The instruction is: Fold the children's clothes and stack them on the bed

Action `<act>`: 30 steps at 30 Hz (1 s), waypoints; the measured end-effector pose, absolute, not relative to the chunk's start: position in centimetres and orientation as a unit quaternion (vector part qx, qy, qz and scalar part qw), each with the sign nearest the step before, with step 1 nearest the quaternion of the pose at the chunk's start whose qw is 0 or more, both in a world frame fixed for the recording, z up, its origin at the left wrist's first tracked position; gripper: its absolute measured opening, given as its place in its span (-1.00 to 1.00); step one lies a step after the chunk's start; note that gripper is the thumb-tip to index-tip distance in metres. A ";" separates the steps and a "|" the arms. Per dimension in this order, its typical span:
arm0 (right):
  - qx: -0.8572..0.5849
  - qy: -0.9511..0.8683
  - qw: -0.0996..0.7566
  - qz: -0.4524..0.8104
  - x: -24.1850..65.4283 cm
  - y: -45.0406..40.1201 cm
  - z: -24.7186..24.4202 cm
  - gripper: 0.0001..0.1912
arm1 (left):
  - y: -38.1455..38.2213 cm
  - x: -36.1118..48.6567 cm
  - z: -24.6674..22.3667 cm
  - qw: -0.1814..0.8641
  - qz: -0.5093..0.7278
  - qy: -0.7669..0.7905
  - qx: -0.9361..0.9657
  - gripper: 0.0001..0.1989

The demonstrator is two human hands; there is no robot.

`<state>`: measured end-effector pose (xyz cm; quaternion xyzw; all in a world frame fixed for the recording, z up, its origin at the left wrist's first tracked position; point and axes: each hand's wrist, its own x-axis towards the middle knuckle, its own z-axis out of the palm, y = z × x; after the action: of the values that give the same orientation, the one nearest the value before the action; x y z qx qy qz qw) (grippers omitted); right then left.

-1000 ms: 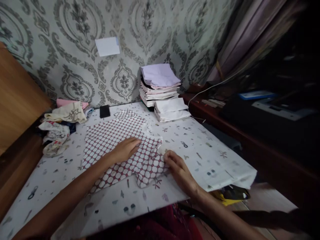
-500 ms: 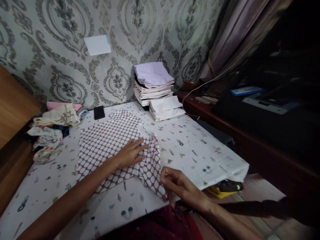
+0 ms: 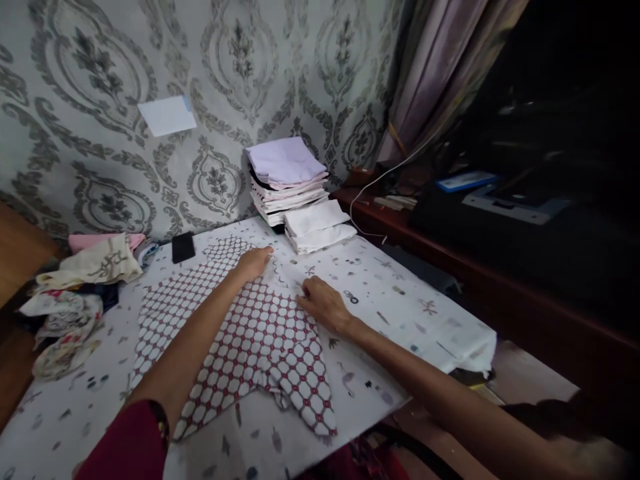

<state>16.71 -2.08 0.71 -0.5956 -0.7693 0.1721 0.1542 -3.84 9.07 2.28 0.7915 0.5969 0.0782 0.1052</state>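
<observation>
A white short-sleeved shirt (image 3: pixel 250 340) with a red and dark lattice print lies spread flat on the table, its neckline toward the right. My left hand (image 3: pixel 255 262) is closed on the cloth at the far side of the neckline, with the fingertips partly hidden. At the near shoulder, my right hand (image 3: pixel 324 303) has its fingers curled on the shirt's edge. The near sleeve points toward the table's front edge, with a small crumple at the underarm.
Behind the hands stands a stack of folded clothes (image 3: pixel 287 163) with a smaller white folded pile (image 3: pixel 320 227) beside it. Loose garments (image 3: pixel 85 287) lie at the left near a black phone (image 3: pixel 183 247). A white cable (image 3: pixel 367 190) hangs over the dark wooden furniture (image 3: pixel 450 280) at right.
My left hand has moved from the middle of the shirt to the neckline's far side. My right hand has gone from the near sleeve's end up to the shoulder. The view has shifted slightly.
</observation>
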 end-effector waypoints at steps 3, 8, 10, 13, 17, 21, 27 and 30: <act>-0.582 -0.761 0.193 0.211 17.0 -1.8 0.0 -0.93 | 11.3 -3.6 1.7 0.125 0.056 0.594 0.792 -0.82; -0.584 -0.719 0.274 0.257 17.7 -1.3 -0.3 -0.90 | 12.1 -3.9 0.6 0.136 0.091 0.604 0.780 -0.82; -0.597 -0.723 0.248 0.244 17.8 -1.1 -0.1 -0.93 | 11.6 -3.7 0.1 0.122 0.117 0.616 0.770 -0.81; -0.608 -0.740 0.193 0.212 17.8 -1.2 0.0 -0.97 | 10.0 -3.5 -0.5 0.110 0.144 0.616 0.766 -0.80; -0.603 -0.743 0.195 0.215 18.1 -2.2 -0.2 -0.76 | 5.8 -4.8 -0.9 0.123 0.177 0.538 0.815 -0.67; -0.561 -0.758 0.212 0.257 19.0 -5.3 -0.6 -0.54 | -0.9 -7.3 -1.3 0.140 0.141 0.471 0.859 -0.52; -0.460 -0.776 0.224 0.370 20.0 -12.8 0.1 -0.55 | -11.1 -8.3 -1.3 0.157 0.112 0.425 0.884 -0.49; -0.431 -0.762 0.220 0.430 19.8 -15.6 0.4 -0.66 | -14.7 -7.9 -0.8 0.187 0.103 0.396 0.893 -0.52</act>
<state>19.77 -15.60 0.42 -0.4308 -0.7623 0.4298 0.2201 -7.93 -14.73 -0.80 0.8932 0.3955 0.1030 0.1874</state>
